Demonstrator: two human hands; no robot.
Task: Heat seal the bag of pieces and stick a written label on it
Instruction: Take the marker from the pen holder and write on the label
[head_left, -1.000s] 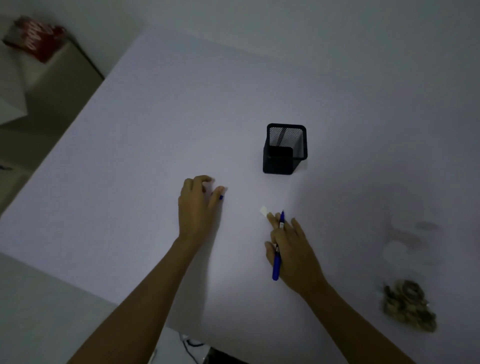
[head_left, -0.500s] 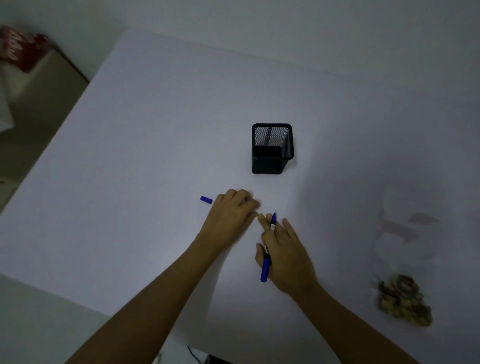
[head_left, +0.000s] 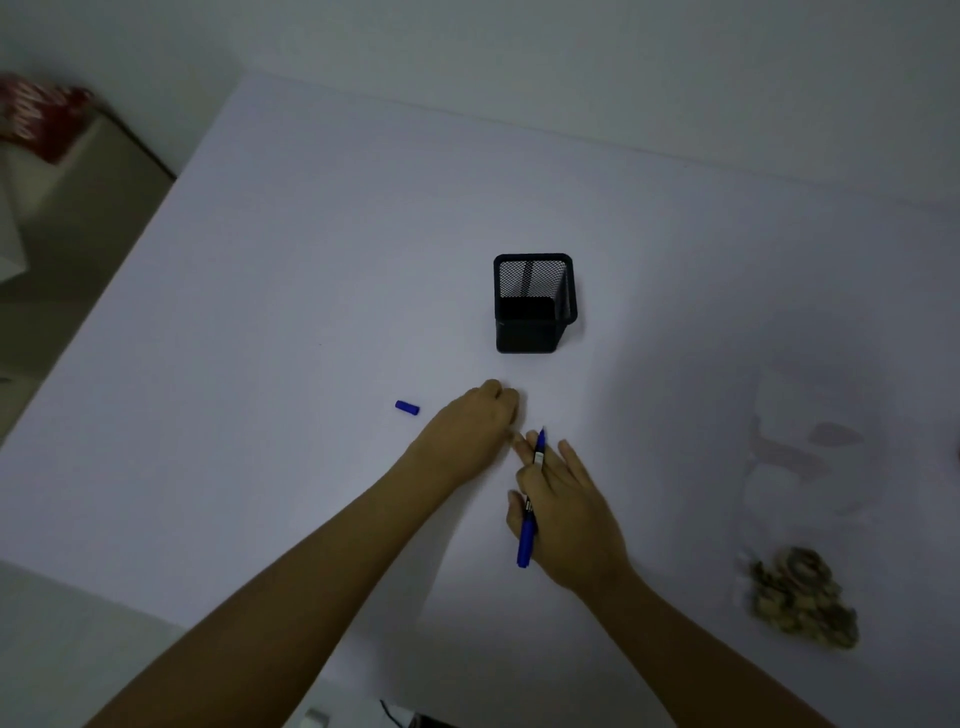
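Observation:
A clear plastic bag (head_left: 795, 457) lies at the right of the white table (head_left: 311, 270), with brown pieces (head_left: 802, 597) bunched at its near end. My right hand (head_left: 569, 514) holds an uncapped blue pen (head_left: 529, 530) between its fingers, tip pointing away from me. My left hand (head_left: 475, 423) rests just left of the pen tip, its fingers curled down onto the table. The small white label is hidden beneath those fingers. The blue pen cap (head_left: 407, 408) lies loose to the left of my left hand.
A black mesh pen holder (head_left: 532, 304) stands upright just beyond my hands. A red packet (head_left: 39, 117) sits on a low surface off the table's far left. The table's near edge runs below my forearms.
My left hand let go of the pen cap and moved right, onto the label beside my right fingertips. The cap stays where it was set down. My right hand barely moved.

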